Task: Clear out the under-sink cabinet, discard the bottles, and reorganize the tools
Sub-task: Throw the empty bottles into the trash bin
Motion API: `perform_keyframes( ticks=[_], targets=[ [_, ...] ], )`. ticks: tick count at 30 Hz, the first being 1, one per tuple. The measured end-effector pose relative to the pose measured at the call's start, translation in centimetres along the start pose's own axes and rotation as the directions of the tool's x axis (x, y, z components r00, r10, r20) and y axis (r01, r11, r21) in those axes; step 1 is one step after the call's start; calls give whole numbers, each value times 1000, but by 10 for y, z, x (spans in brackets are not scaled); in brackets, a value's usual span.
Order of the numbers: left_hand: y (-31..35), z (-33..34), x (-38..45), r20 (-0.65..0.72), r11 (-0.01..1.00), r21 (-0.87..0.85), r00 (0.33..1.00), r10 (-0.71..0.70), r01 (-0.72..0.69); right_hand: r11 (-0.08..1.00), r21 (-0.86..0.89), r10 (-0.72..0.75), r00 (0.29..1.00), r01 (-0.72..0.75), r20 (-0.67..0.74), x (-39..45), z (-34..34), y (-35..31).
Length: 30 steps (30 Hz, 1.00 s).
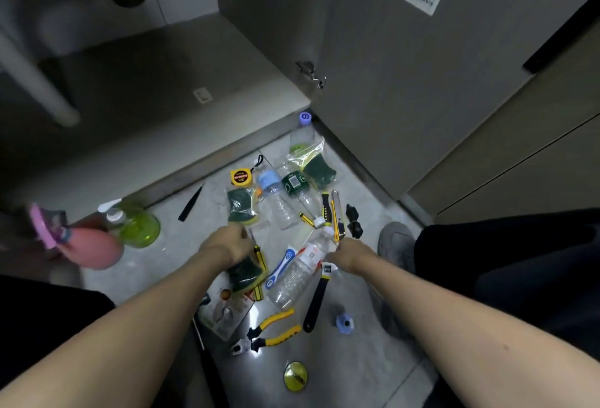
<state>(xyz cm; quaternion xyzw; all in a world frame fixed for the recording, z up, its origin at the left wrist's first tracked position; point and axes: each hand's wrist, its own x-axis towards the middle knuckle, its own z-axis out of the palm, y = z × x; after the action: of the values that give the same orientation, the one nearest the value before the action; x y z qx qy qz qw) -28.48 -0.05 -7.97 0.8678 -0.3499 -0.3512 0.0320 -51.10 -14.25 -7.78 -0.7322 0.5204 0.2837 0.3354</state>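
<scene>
Tools and bottles lie spread on the grey floor in front of the open under-sink cabinet (181,83). My left hand (229,243) hovers over a green sponge (244,276), its fingers curled on the thin shaft of a yellow-black screwdriver (259,258). My right hand (349,251) is beside the neck of a clear plastic bottle (293,277), thumb against it. Its fingers are hidden. Two more bottles, one blue-capped (276,200) and one green-labelled (300,188), lie further back. Yellow pliers (276,329), a black-handled wrench (316,300), a utility knife (337,213) and a tape measure (241,177) are nearby.
A green soap dispenser (138,226) and a pink bottle (97,250) stand at the left. Bagged sponges (311,161) lie by the open cabinet door (406,66). A white drain pipe (35,83) runs inside the cabinet. My shoe (396,245) is at the right.
</scene>
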Motion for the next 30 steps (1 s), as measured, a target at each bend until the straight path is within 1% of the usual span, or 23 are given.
perform_keyframes(
  ticks=[2, 5, 10, 14, 17, 19, 21, 22, 24, 27, 29, 30],
  targets=[
    [9, 12, 4, 7, 1000, -18, 1000, 11, -11, 985, 161, 53, 998, -57, 30, 6, 22, 4],
    [22, 23, 14, -12, 999, -49, 1000, 13, -14, 924, 364, 97, 993, -117, 73, 18, 47, 2],
    [44, 32, 37, -73, 984, -179, 997, -10, -3, 864, 469, 164, 983, -182, 80, 29, 76, -10],
    [64, 33, 65, -108, 935, -354, 993, -55, 14, 791, 579, 165, 980, -200, 113, 33, 90, -11],
    [78, 35, 87, -110, 899, -431, 984, -138, 78, 754, 624, 178, 978, -206, 108, 38, 96, -6],
    [85, 40, 101, -62, 909, -377, 975, -213, 174, 732, 645, 191, 975, -218, 113, 40, 99, -5],
    [91, 46, 115, 12, 918, -306, 966, -259, 250, 710, 667, 202, 973, -226, 115, 42, 101, -7],
    [94, 48, 120, 44, 916, -291, 960, -277, 278, 702, 673, 210, 971, -231, 115, 43, 102, -10],
    [96, 51, 126, 67, 893, -317, 947, -314, 318, 690, 680, 235, 965, -248, 113, 46, 102, -15],
    [89, 50, 126, 83, 865, -406, 954, -288, 296, 677, 679, 275, 954, -283, 122, 48, 99, -22],
    [82, 47, 117, 101, 837, -476, 962, -252, 269, 675, 681, 279, 953, -284, 121, 49, 97, -26],
    [79, 45, 111, 88, 835, -492, 968, -234, 246, 679, 681, 272, 956, -274, 114, 49, 96, -27]
  ],
)
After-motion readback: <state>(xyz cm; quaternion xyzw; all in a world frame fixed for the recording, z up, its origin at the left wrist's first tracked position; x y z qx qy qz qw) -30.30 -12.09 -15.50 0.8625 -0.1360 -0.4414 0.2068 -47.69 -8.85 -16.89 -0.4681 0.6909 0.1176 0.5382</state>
